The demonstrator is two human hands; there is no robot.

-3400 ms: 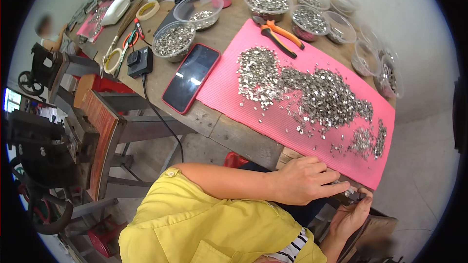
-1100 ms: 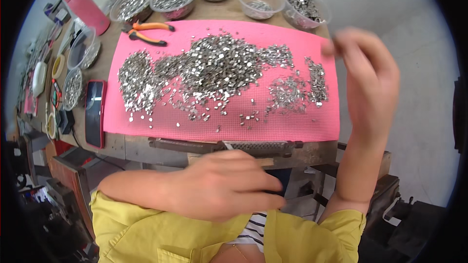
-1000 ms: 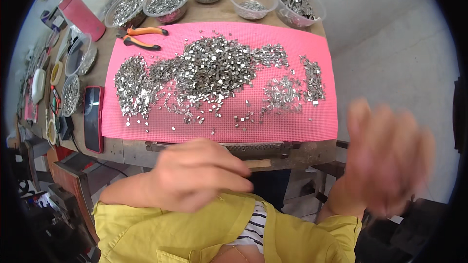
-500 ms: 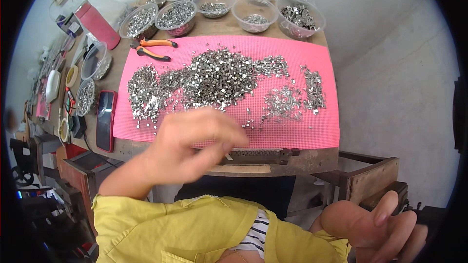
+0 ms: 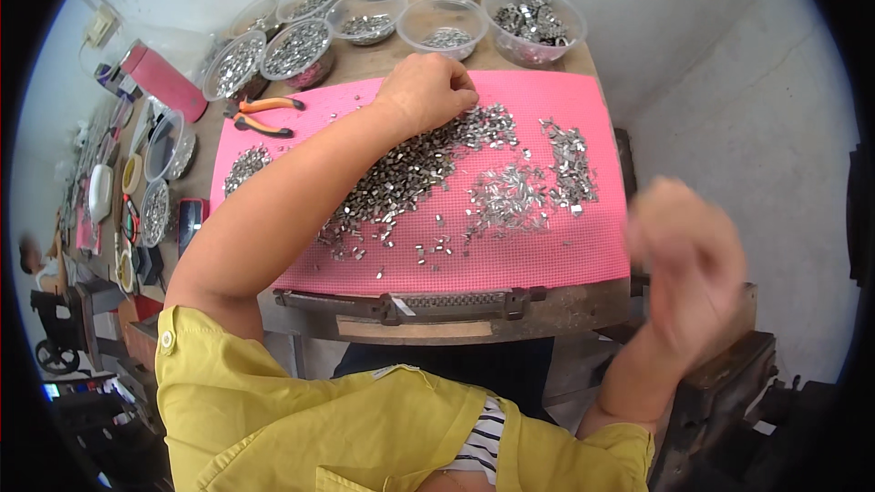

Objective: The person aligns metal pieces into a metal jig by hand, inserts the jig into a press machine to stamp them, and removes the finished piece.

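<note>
A pink mat (image 5: 547, 264) covers the bench, strewn with several heaps of small shiny metal pieces (image 5: 510, 191). My left hand (image 5: 424, 91) reaches across the mat to its far edge, fingers curled down onto the top of the biggest heap. Whether it grips any pieces is hidden under the knuckles. My right hand (image 5: 688, 264) is raised off the bench beyond the mat's right edge, blurred, fingers loosely curled. Nothing can be made out in it.
Clear plastic bowls (image 5: 538, 18) of metal pieces line the far edge. Orange-handled pliers (image 5: 260, 114) lie at the mat's far left. A pink bottle (image 5: 164, 82), more bowls and a phone (image 5: 187, 219) sit left. A metal bar (image 5: 410, 305) runs along the near edge.
My left hand has gone from near my chest out across the mat to the far heap. My right hand has risen from low at the right to beside the mat.
</note>
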